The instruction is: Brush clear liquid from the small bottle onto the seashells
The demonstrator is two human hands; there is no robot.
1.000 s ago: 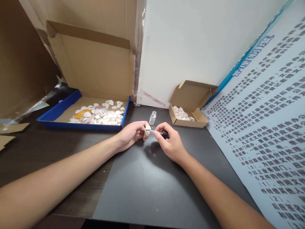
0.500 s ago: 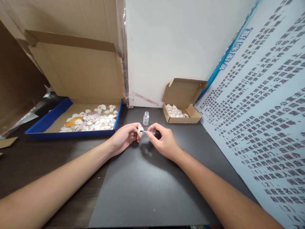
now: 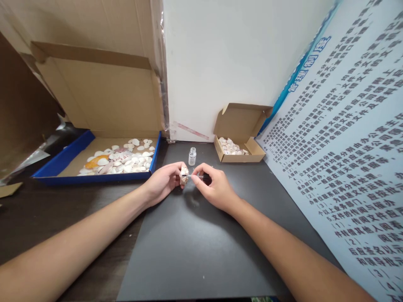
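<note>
Left hand (image 3: 163, 183) pinches one speckled brown shell (image 3: 184, 176); right hand (image 3: 216, 189) pinches one thin brush (image 3: 195, 176). One clear glass vial (image 3: 192, 156), two cardboard shell boxes (image 3: 239, 158), Chinese-lettered poster (image 3: 346, 147).

The wall poster (image 3: 346, 167) is headed 管理制度

Hands and a shell (image 3: 184, 176) in the middle, boxes behind.
On the table (image 3: 47, 209), a mat (image 3: 195, 251); over the mat, left hand (image 3: 162, 182) and right hand (image 3: 214, 188) close together, shell pinched in the left, thin stick (image 3: 197, 176) in the right, tip at the shell. Behind the hands, a small bottle (image 3: 192, 156) upright on the mat. Back left, big box (image 3: 94, 178) with loose shells (image 3: 126, 157) inside; back right, small box (image 3: 239, 158) with more shells (image 3: 231, 147); poster (image 3: 346, 167) along the right.
</note>
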